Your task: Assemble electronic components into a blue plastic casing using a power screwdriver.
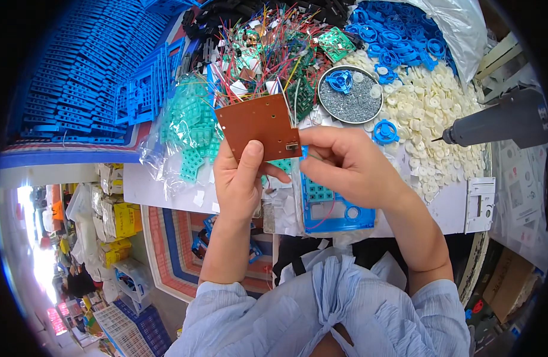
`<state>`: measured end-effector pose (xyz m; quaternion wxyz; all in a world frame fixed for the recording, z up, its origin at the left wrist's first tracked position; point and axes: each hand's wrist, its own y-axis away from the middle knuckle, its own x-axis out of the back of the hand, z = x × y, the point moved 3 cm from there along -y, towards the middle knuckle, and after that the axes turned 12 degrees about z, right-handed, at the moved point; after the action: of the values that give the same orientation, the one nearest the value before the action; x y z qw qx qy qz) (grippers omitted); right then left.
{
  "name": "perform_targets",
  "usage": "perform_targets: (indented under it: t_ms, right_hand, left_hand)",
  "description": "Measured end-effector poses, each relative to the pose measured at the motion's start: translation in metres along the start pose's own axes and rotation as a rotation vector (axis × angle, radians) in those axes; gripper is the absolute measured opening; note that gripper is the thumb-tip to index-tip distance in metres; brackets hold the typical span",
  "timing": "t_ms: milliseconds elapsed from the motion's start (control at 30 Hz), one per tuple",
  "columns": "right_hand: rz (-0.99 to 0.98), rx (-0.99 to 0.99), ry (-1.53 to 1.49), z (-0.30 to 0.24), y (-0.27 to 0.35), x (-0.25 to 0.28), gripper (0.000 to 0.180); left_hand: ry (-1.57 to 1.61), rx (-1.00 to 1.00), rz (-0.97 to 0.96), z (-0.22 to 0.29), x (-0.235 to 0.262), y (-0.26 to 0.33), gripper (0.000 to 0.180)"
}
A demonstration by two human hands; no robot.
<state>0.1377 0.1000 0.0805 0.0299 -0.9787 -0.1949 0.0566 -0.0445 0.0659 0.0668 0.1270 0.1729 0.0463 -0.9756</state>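
Note:
My left hand (238, 187) holds up a brown circuit board (250, 126), its thumb lying across the plain face. A small slide switch (292, 146) sits at the board's lower right corner. Beside that corner is my right hand (357, 166), with finger and thumb drawn together; whatever they pinch is hidden. Beneath the hands a blue plastic casing (345, 224) lies on the table, with a teal rubber keypad (319, 191) in it and a pink wire across it. My right forearm passes beside the casing.
Behind the board are heaped wired circuit boards (256, 50). A bowl of screws (350, 101), white plastic discs (431, 107) and blue rings (399, 30) lie to the right. An electric screwdriver (500, 124) juts in from the right. Bagged teal keypads (190, 119) and stacked blue casings (89, 71) are left.

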Motion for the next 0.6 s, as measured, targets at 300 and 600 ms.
perform_targets:
  t_ms: [300, 600]
  right_hand:
    - [0.174, -0.133, -0.292, 0.003, 0.002, 0.018, 0.021]
    - [0.375, -0.608, -0.698, 0.021, 0.066, -0.009, 0.027]
  left_hand:
    - [0.008, 0.127, -0.221, -0.005, -0.014, 0.011, 0.034]
    - [0.298, 0.141, 0.020, -0.022, -0.018, 0.033, 0.030]
